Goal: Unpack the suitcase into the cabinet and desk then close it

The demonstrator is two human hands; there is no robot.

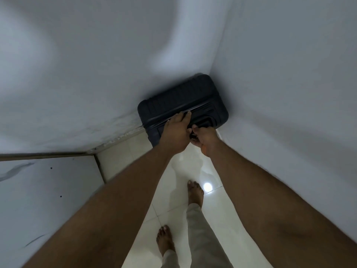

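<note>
Both hands on suitcase [183,101] | left hand [176,130] flat | right hand [202,138] gripping handle

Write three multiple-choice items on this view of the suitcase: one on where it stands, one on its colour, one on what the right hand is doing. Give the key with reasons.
1. Where does the suitcase stand?
A. In the corner where two white walls meet
B. On a desk
C. In the middle of the floor

2. What colour is the suitcase's ribbed shell?
A. Red
B. White
C. Black

3. What is the right hand doing?
A. Hanging idle at the person's side
B. Gripping a dark handle on the suitcase
C. Pressing flat on the wall

Key: 1 A, both walls close in behind it above the tiled floor. 2 C, the shell is dark throughout. 3 B, its fingers curl round the handle while the left hand rests on the shell beside it.
</note>
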